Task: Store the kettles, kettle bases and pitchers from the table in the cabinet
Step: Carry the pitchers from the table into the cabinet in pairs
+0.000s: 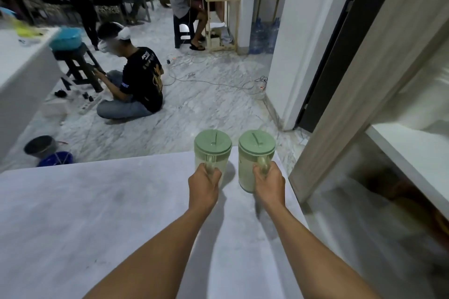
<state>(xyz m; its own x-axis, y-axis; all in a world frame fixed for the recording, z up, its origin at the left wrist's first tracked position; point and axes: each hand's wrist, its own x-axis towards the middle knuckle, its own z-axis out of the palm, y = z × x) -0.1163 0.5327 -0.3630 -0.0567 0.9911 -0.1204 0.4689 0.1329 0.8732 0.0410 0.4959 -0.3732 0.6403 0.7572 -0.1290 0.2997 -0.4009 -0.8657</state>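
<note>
Two clear pitchers with pale green lids stand side by side near the far right corner of the white table [97, 213]. My left hand [205, 183] grips the handle of the left pitcher [212, 147]. My right hand [268, 183] grips the handle of the right pitcher [255, 153]. Whether the pitchers rest on the table or hang just above it is unclear. The open cabinet [410, 153] stands to the right, with a white shelf and a pale door swung outward. No kettles or bases are in view.
The cabinet door [352, 94] stands just right of the table corner. Beyond the table a person [136, 80] sits on the marble floor beside a dark stool [80, 68], with cables, a dark pot [40, 144] and a blue bucket [56, 159] nearby. Another person sits at a wooden stand [222, 17].
</note>
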